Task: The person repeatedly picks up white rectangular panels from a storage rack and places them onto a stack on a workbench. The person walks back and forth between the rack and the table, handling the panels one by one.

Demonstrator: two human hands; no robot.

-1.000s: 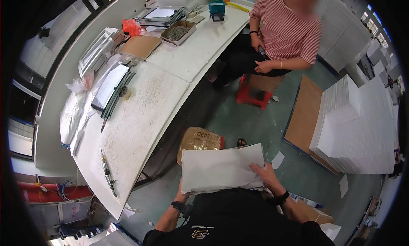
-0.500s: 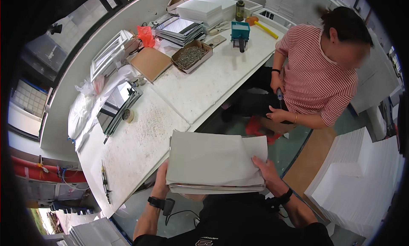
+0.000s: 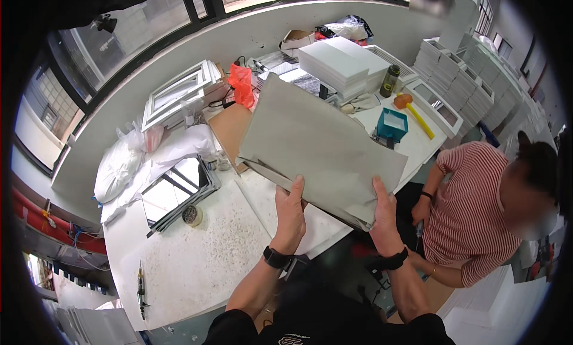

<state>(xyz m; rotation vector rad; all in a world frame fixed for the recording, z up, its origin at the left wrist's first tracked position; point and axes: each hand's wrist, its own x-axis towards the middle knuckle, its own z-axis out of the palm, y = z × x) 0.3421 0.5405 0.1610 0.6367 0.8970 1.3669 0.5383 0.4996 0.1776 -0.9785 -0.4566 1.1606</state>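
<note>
A thick stack of grey sheets [image 3: 322, 148] hangs tilted over the white worktable, its far end raised. My left hand [image 3: 290, 216] grips the near left edge, thumb on top and fingers hidden underneath. At the near right corner my right hand [image 3: 385, 216] grips the stack in the same way. Dark, thin edges show below the top sheet along its left side. Beyond the stack lie a brown board [image 3: 230, 127] and a teal bin [image 3: 392, 125], both partly covered by it or close beside it.
Mirror-like panels [image 3: 173, 193] lie at the table's left, by a small round tub [image 3: 192, 215]. A screwdriver-like tool [image 3: 141, 291] rests near the front left. White boards [image 3: 337, 64] and a yellow-handled mallet [image 3: 421, 119] are at the back. A co-worker [image 3: 471, 208] sits close on the right.
Both hands have carried the stack forward and up, from in front of my body to above the table. The view has turned to the right, and the stack now covers the box of small metal parts.
</note>
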